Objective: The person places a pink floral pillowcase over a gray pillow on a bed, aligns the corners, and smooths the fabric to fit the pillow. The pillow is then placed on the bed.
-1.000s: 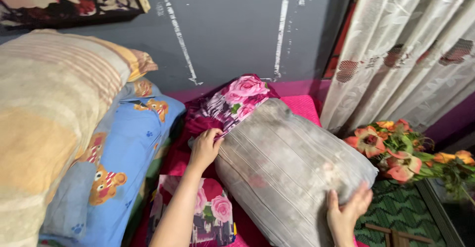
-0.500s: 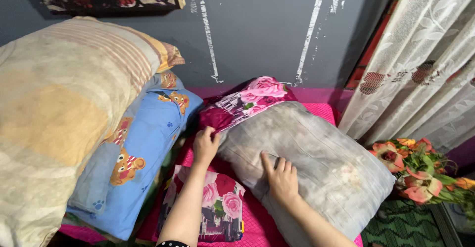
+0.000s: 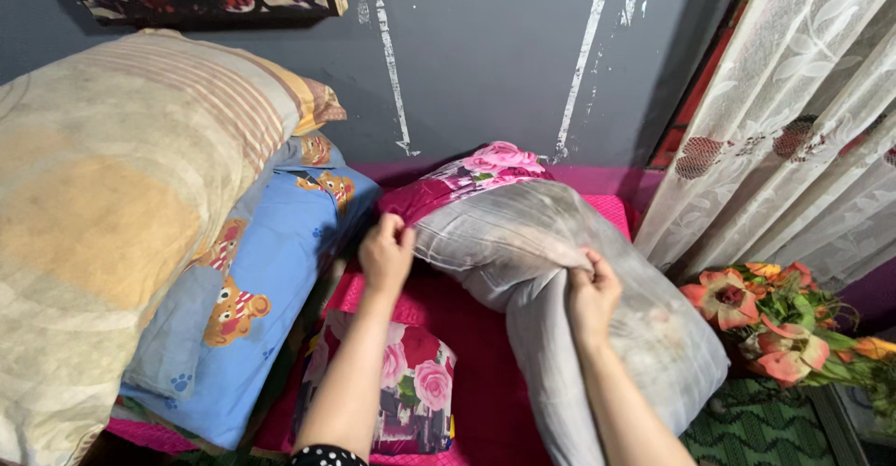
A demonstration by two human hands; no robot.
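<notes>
Pinching the grey pillow [image 3: 560, 279] at its near edge, the left hand [image 3: 387, 256] and right hand [image 3: 593, 298] each grip a fold of its cover. It lies on the pink bed [image 3: 467, 354], cover apparently half worked; finishing remains.

A single head-worn camera looks steeply down and forward from close above the magenta quilted bed cover [image 3: 471, 335] — near enough that both forearms enter from the bottom edge. It faces the dark grey painted wall [image 3: 485, 65] behind that cover — no second view shares the scene.
</notes>
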